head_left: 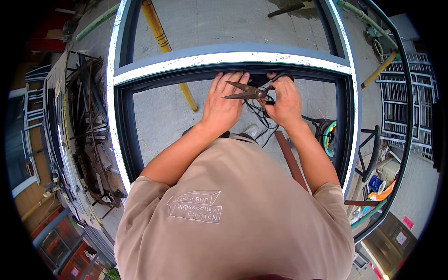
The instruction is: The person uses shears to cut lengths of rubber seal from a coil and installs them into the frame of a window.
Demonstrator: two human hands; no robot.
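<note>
A large dark grey window or door frame (233, 48), with printed white protective film along its faces, lies around my arms. My left hand (225, 105) rests at the inner edge of its crossbar, fingers stretched out with the tips on the dark channel (196, 77). My right hand (283, 100) is closed round the handles of a pair of scissors (255, 94). The worn blades point left, slightly parted, over the back of my left hand. Thin black strips (261, 116) hang in loops below the scissors, between my hands. The right fingertips are partly hidden by the handle.
Yellow poles (156, 25) stand under the frame at far left. A green-rimmed round thing (330, 137) and a reddish-brown bar (291, 158) are below, by my right arm. Scrap metal (95, 116) lies to the left; stacked metal frames (406, 102) are at far right.
</note>
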